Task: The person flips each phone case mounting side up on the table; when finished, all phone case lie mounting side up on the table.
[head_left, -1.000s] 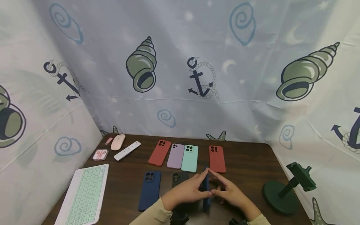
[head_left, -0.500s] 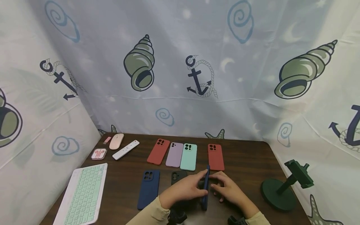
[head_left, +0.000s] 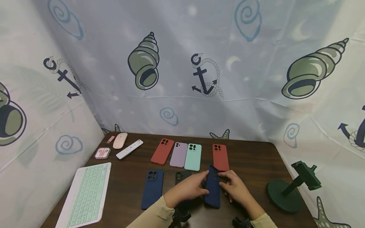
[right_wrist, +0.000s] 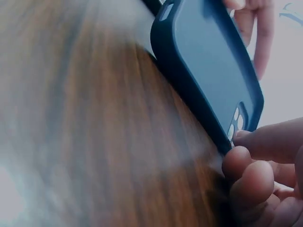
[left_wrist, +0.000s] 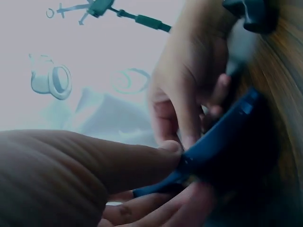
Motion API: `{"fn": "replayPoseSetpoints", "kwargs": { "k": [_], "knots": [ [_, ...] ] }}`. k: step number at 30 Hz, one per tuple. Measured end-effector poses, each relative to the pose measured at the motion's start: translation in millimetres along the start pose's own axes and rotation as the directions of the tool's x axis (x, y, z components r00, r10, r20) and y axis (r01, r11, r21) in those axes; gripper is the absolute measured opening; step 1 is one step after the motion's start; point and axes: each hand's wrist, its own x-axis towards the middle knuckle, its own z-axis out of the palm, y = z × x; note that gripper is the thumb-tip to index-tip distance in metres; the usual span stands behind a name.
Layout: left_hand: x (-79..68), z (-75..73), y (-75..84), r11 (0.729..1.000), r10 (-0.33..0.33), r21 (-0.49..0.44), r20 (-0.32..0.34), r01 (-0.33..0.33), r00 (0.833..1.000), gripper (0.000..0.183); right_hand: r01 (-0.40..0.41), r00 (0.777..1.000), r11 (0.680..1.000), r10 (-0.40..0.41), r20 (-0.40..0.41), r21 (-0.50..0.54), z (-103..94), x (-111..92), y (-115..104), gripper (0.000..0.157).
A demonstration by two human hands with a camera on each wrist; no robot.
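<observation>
A dark blue phone case [head_left: 212, 190] leans between my two hands, one broad face toward the head camera. My left hand [head_left: 189, 189] pinches its left side between thumb and fingers. On the opposite side, my right hand [head_left: 235, 186] has thumb and fingertips on the upper edge. The right wrist view shows the hollow inside of the case [right_wrist: 208, 61], with right-hand fingers [right_wrist: 255, 179] gripping the corner beside the camera holes. A black phone case [head_left: 182, 176] lies partly hidden behind my left forearm. Another blue case [head_left: 152, 190] lies flat to the left.
Behind lie a red case [head_left: 162, 152], a purple case [head_left: 178, 155], a mint case [head_left: 193, 157] and a second red case [head_left: 220, 157]. Leftward are a keyboard [head_left: 85, 193], remote [head_left: 129, 149], mouse [head_left: 120, 140] and earphone box [head_left: 102, 153]. A green stand [head_left: 285, 196] is at right.
The blue case has turned from edge-on to show a broad face. My right hand, which came away from it half a second ago, is back on its right edge.
</observation>
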Motion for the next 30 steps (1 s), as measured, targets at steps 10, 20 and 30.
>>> {"fn": "replayPoseSetpoints", "kwargs": {
  "k": [10, 20, 30],
  "knots": [
    [10.8, 16.1, -16.6, 0.908, 0.111, 0.414, -0.077, -0.069, 0.991, 0.073, -0.066, 0.995, 0.996, 0.06, -0.083, -0.067, -12.3, 1.7, 6.8, 0.039],
    [12.4, 25.1, -22.2, 0.884, 0.117, 0.465, -0.12, -0.048, 0.986, 0.071, -0.087, 0.994, 0.994, 0.091, -0.064, 0.061, -17.9, 2.8, 8.7, 0.04],
    [12.6, 31.4, -19.0, 0.849, 0.135, 0.528, -0.148, -0.037, 0.98, 0.077, -0.09, 0.993, 0.988, 0.1, -0.069, 0.129, -21.1, 5.5, 14.8, 0.039]
  ]
}}
